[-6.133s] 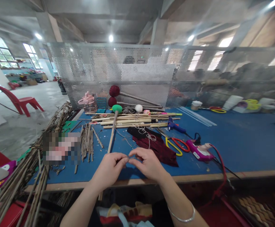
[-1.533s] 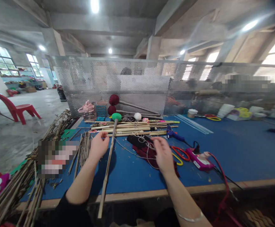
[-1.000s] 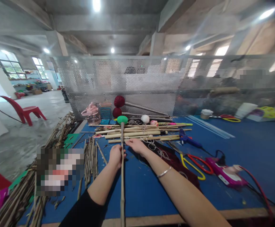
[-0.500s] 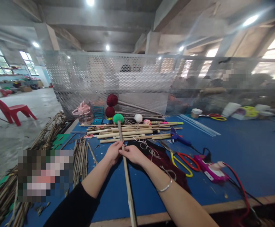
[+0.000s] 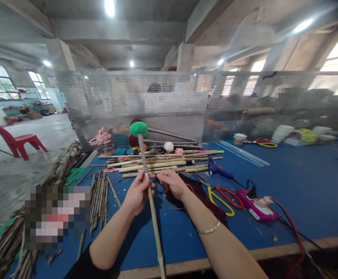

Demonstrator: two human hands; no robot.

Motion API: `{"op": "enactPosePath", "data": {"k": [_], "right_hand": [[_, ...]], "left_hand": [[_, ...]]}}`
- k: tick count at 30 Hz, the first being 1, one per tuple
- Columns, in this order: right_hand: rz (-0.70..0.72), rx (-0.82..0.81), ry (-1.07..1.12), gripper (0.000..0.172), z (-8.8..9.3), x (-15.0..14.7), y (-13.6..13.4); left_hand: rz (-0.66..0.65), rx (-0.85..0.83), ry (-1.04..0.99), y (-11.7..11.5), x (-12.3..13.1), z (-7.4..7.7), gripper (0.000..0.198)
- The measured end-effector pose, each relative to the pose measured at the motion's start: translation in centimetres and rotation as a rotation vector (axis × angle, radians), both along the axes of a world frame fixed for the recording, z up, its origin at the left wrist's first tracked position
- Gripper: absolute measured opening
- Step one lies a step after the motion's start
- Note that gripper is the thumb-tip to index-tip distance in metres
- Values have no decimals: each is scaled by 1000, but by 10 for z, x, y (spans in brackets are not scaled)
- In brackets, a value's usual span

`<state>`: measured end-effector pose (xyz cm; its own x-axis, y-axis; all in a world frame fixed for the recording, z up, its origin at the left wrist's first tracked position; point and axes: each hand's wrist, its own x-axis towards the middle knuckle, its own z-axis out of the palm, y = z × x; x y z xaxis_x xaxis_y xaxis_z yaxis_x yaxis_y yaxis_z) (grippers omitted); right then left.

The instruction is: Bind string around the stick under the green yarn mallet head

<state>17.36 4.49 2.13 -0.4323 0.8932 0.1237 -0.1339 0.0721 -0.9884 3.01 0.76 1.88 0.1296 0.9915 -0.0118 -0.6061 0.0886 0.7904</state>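
Around stick (image 5: 154, 221), left hand (image 5: 137, 193) apparently curled

Black sleeve (image 5: 83, 265), slim silver bangle (image 5: 209, 231)

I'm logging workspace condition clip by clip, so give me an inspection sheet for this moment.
Surface: blue tabletop, small debris scattered on it.
Job's things: green-headed stick, its head pointing away from the person.
Clutter: loose sticks, maroon cloth, scissors, blue glue gun.
Left hand: closed around the green-headed stick.
Right hand: fingers drawn together beside it; whether they grip anything is unclear.
Cables: red cable runs from the purple power strip over the table's front edge.
Surroundings: perforated screen behind the table; red chair off to the left.
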Motion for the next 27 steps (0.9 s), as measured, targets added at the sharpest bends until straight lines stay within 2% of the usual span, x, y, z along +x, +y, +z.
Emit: {"op": "enactPosePath", "data": {"k": [3, 6, 10, 14, 20, 24, 27], "right_hand": [[-1, -63, 146, 33, 0, 1, 1], [2, -128, 294, 34, 3, 2, 1], [41, -114, 340, 33, 5, 1, -2], [51, -24, 231, 27, 3, -2, -2], [-31, 148, 3, 29, 2, -6, -3], [16, 234, -175, 22, -4, -14, -6], [-92, 237, -215, 14, -10, -15, -3]], "left_hand": [[56, -48, -3, -1, 2, -2, 48], [49, -48, 60, -4, 6, -3, 49], [71, -27, 206, -7, 13, -7, 42], [113, -20, 314, -6, 17, -17, 38], [222, -72, 430, -5, 19, -26, 33], [199, -88, 375, -3, 17, -26, 31], [145, -80, 289, -2, 13, -20, 36]]}}
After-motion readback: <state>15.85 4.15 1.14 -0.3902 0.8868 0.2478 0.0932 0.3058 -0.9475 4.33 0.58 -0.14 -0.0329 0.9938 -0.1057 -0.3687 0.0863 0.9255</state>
